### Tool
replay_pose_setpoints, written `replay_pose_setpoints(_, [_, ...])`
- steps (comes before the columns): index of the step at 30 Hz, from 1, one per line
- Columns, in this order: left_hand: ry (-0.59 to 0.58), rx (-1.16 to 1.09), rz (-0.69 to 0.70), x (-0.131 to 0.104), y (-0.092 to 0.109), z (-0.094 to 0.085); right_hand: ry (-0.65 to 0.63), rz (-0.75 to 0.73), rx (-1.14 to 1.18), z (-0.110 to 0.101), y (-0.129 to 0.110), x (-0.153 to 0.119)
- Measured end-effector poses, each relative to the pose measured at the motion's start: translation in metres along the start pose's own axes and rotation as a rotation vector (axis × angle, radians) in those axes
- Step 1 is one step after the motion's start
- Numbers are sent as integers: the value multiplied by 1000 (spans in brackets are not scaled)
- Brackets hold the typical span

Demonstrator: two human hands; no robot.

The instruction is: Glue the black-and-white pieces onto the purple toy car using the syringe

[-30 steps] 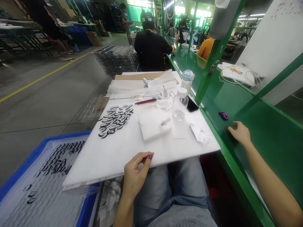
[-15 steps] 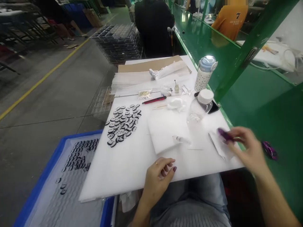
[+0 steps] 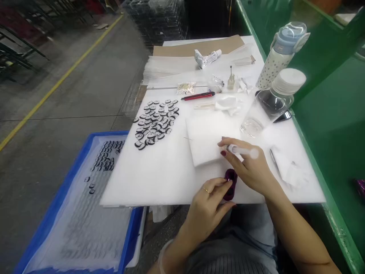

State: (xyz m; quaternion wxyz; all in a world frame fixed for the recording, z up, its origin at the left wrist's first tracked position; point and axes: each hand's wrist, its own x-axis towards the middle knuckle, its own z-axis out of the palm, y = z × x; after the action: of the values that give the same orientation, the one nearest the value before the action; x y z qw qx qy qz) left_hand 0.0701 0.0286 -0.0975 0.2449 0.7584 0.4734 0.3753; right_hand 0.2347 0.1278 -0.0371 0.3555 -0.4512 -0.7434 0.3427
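Note:
At the table's front edge, my left hand (image 3: 211,205) has its fingers closed on a glossy dark purple, hollow, oblong part (image 3: 230,186). The part sits at the table surface, partly hidden by the fingertips. Just above and to the right, my right hand (image 3: 252,167) grips a clear syringe (image 3: 242,150) with a pale round end; its front tip is hard to see between the fingers. Beneath the right fingertips lies a white foam pad (image 3: 205,133). A crumpled white wipe (image 3: 289,169) lies to the right of this hand.
Many small black-edged pieces (image 3: 155,125) lie spread at left. Behind the pad are a red pen-like cutter (image 3: 198,96), cotton swabs (image 3: 186,88) and a small glass bottle (image 3: 230,82). A clear jar (image 3: 265,110) and a tumbler (image 3: 279,53) stand at right. A blue-rimmed tray (image 3: 91,139) is lower left.
The purple part has gone from my right hand to my left, moving left to the table's front middle. My right hand has picked up the syringe from the pad. The view has tilted down.

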Motion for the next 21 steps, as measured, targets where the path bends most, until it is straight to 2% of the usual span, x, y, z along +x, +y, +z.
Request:
replay_pose_setpoints(3, [-189, -61, 24, 13, -3, -12, -50, -7, 335, -7, -2, -4])
replay_pose_setpoints(4, [-236, -51, 35, 19, -6, -16, -11, -24, 422, -12, -2, -8])
replay_pose_setpoints(7, [-307, -38, 75, 32, -11, -21, 232, -75, 512, -24, 3, -22])
replay_pose_setpoints(10, [-216, -62, 88, 35, -10, -12, 336, -33, 564, -28, 15, -31])
replay_pose_setpoints(13, [-43, -67, 64, 34, -3, 3, 272, 150, 462, -23, 28, -34])
replay_pose_setpoints(14, [11, -68, 46, 34, 0, 7, 249, 167, 447, -22, 30, -35])
replay_pose_setpoints(16, [98, -70, 8, 35, 5, 14, 267, 60, 484, -18, 32, -35])
replay_pose_setpoints(18, [146, -73, -17, 37, 7, 17, 365, -38, 423, -16, 32, -35])
replay_pose_setpoints(19, [154, -75, -25, 38, 8, 18, 370, -13, 336, -16, 31, -35])
replay_pose_setpoints(21, [154, -83, -40, 39, 7, 18, 273, 109, 194, -16, 27, -35])
